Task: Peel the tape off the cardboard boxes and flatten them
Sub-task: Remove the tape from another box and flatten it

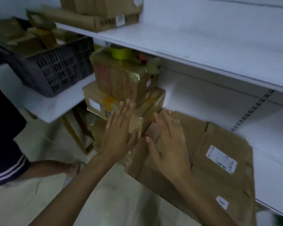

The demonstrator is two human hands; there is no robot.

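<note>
A stack of two taped cardboard boxes stands on the lower shelf: a small upper box (126,79) wrapped in clear tape on a wider lower box (104,101). My left hand (119,129) lies with straight fingers against the lower box's near corner. My right hand (167,144) rests flat, fingers spread, on a flattened cardboard box (219,152) with white labels, just right of the stack. A crumpled bit of tape or flap (136,124) shows between the two hands.
A dark plastic crate (55,67) of cardboard sits on a shelf at the left. More boxes (104,15) stand on the white upper shelf (186,44). A yellow tape roll (120,53) lies on the stack. Another person's leg (44,167) and dark shorts are at the left.
</note>
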